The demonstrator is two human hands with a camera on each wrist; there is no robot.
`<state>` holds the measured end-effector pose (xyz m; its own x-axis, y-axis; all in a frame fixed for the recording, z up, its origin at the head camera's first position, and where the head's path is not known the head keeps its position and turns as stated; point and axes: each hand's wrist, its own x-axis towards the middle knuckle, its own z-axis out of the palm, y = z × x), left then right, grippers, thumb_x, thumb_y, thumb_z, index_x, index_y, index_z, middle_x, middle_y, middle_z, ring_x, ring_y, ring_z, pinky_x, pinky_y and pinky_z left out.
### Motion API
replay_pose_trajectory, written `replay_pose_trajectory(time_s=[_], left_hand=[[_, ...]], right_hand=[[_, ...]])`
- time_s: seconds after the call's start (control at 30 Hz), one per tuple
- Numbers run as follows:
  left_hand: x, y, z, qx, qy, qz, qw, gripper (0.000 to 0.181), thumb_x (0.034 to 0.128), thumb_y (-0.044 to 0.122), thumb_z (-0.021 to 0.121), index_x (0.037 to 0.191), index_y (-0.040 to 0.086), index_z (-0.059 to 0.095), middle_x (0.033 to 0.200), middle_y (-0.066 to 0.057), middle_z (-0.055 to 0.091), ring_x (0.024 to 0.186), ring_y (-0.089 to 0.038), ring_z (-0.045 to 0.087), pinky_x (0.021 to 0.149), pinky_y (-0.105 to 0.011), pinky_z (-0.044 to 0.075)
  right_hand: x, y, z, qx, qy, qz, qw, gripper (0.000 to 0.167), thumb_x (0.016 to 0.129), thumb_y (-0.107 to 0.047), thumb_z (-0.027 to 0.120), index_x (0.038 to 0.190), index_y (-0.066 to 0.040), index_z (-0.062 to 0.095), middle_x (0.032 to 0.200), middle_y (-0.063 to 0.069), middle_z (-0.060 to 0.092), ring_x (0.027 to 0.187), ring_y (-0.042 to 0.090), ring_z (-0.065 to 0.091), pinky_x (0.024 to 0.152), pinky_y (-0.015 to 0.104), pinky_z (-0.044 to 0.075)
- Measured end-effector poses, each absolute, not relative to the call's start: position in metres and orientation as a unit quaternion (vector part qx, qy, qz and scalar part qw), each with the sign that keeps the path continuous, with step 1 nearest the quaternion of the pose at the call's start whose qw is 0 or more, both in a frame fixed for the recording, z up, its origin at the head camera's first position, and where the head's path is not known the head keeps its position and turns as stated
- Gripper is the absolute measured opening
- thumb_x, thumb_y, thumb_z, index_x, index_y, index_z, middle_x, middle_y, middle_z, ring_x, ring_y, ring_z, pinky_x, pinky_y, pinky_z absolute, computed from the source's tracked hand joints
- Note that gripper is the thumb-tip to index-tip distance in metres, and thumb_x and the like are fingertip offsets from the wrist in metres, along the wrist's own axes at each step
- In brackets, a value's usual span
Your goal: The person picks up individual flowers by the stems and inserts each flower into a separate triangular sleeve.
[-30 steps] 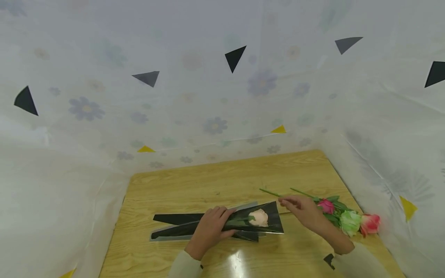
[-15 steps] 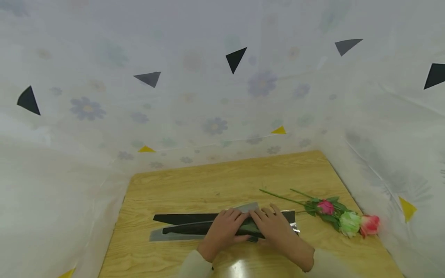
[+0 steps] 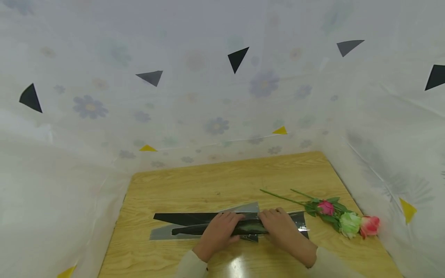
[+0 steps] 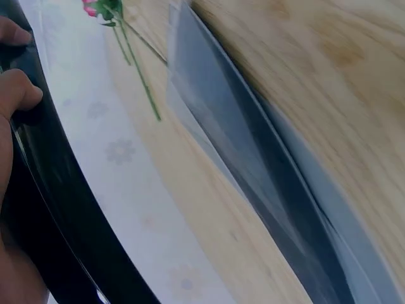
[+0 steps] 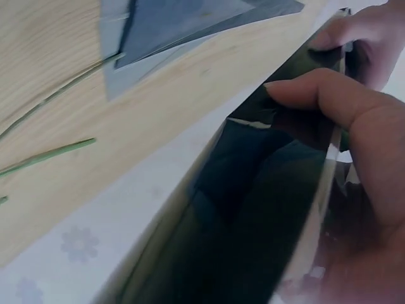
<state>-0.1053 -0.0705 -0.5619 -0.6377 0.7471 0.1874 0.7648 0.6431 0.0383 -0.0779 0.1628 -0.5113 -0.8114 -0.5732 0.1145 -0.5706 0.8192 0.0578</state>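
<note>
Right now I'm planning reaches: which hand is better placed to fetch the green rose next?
Probably the right hand: it lies nearer the green rose than the left hand, though both hold the wrapper.

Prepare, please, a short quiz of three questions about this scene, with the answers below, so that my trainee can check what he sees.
1. True or false: the left hand and the right hand both hold the same black wrapper.

2. In the head view, on which side of the two hands do the loose flower heads lie?
A. Left
B. Right
C. Between them

3. Fill in the colour: the ____ flower head lies between the deep pink flower head and the coral flower head.

Key: 1. True. 2. B. 3. Pale green.
</note>
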Motion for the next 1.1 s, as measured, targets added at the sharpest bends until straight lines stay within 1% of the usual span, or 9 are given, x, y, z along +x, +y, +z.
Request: replay_pose_trajectory(time_s=[0.17,0.3,0.4,0.53,0.6,0.7,0.77,0.9,1.1], left_hand=[[-0.106,-0.089,-0.568,-0.413,-0.907,-0.045,0.069,0.061,0.0803,0.051,0.066,0.13,0.022,0.047,0.11,0.008,0.054,0.095,-0.009,0.05,0.076,-0.029,0.043],[-0.106,-0.106,-0.574,-0.404,-0.911,-0.047,0.065,0.055,0.0816,0.049,0.065,0.127,0.022,0.05,0.1,0.009,0.052,0.081,-0.008,0.043,0.067,-0.026,0.037],[-0.106,-0.118,-0.579,-0.395,-0.915,-0.055,0.068,0.049,0.0829,0.043,0.066,0.124,0.02,0.053,0.096,0.008,0.05,0.077,-0.009,0.039,0.065,-0.026,0.035],[-0.105,-0.133,-0.586,-0.384,-0.918,-0.065,0.073,0.037,0.0818,0.038,0.066,0.111,0.017,0.055,0.092,0.007,0.049,0.076,-0.011,0.04,0.064,-0.028,0.036],[-0.104,-0.139,-0.588,-0.376,-0.921,-0.077,0.069,0.034,0.0805,0.037,0.067,0.104,0.017,0.053,0.09,0.008,0.049,0.076,-0.01,0.041,0.064,-0.029,0.037],[-0.103,-0.145,-0.59,-0.366,-0.923,-0.103,0.049,0.033,0.0801,0.036,0.069,0.1,0.019,0.049,0.088,0.009,0.049,0.073,-0.008,0.044,0.062,-0.028,0.038],[-0.103,-0.149,-0.591,-0.361,-0.924,-0.122,0.033,0.033,0.08,0.035,0.07,0.099,0.019,0.048,0.087,0.01,0.05,0.072,-0.007,0.047,0.063,-0.029,0.041],[-0.103,-0.157,-0.591,-0.345,-0.928,-0.141,0.0,0.032,0.0802,0.033,0.072,0.095,0.019,0.046,0.082,0.011,0.048,0.068,-0.006,0.047,0.062,-0.03,0.043],[-0.104,-0.166,-0.588,-0.329,-0.93,-0.158,-0.033,0.032,0.0808,0.034,0.071,0.091,0.021,0.044,0.074,0.014,0.046,0.06,-0.004,0.043,0.055,-0.026,0.039]], right_hand=[[-0.081,0.178,-0.515,0.3,-0.952,-0.013,0.067,0.054,0.058,-0.037,0.086,0.098,-0.013,0.06,0.093,0.0,0.063,0.081,0.018,0.06,0.072,0.038,0.047],[-0.083,0.191,-0.517,0.297,-0.953,-0.02,0.062,0.053,0.057,-0.036,0.087,0.096,-0.014,0.058,0.089,-0.001,0.06,0.078,0.018,0.058,0.069,0.039,0.046],[-0.085,0.202,-0.519,0.291,-0.955,-0.024,0.057,0.054,0.057,-0.036,0.087,0.097,-0.014,0.056,0.088,-0.001,0.058,0.077,0.019,0.057,0.069,0.04,0.046],[-0.087,0.215,-0.523,0.285,-0.957,-0.02,0.046,0.058,0.057,-0.036,0.087,0.1,-0.013,0.055,0.091,0.001,0.057,0.082,0.021,0.058,0.074,0.045,0.047],[-0.087,0.22,-0.526,0.284,-0.958,-0.014,0.04,0.061,0.057,-0.036,0.087,0.103,-0.012,0.054,0.094,0.002,0.057,0.085,0.024,0.058,0.078,0.049,0.046],[-0.088,0.227,-0.527,0.283,-0.959,-0.01,0.033,0.065,0.056,-0.035,0.088,0.106,-0.011,0.053,0.097,0.005,0.055,0.089,0.027,0.057,0.08,0.052,0.044],[-0.088,0.23,-0.528,0.28,-0.96,-0.006,0.026,0.065,0.057,-0.033,0.088,0.107,-0.01,0.053,0.098,0.006,0.055,0.092,0.028,0.057,0.081,0.053,0.043],[-0.09,0.239,-0.532,0.272,-0.962,0.005,0.017,0.063,0.058,-0.028,0.088,0.107,-0.01,0.053,0.101,0.006,0.055,0.094,0.029,0.057,0.082,0.053,0.042],[-0.091,0.255,-0.54,0.274,-0.961,0.001,0.036,0.064,0.057,-0.029,0.088,0.107,-0.01,0.053,0.102,0.008,0.057,0.094,0.03,0.057,0.081,0.053,0.041]])
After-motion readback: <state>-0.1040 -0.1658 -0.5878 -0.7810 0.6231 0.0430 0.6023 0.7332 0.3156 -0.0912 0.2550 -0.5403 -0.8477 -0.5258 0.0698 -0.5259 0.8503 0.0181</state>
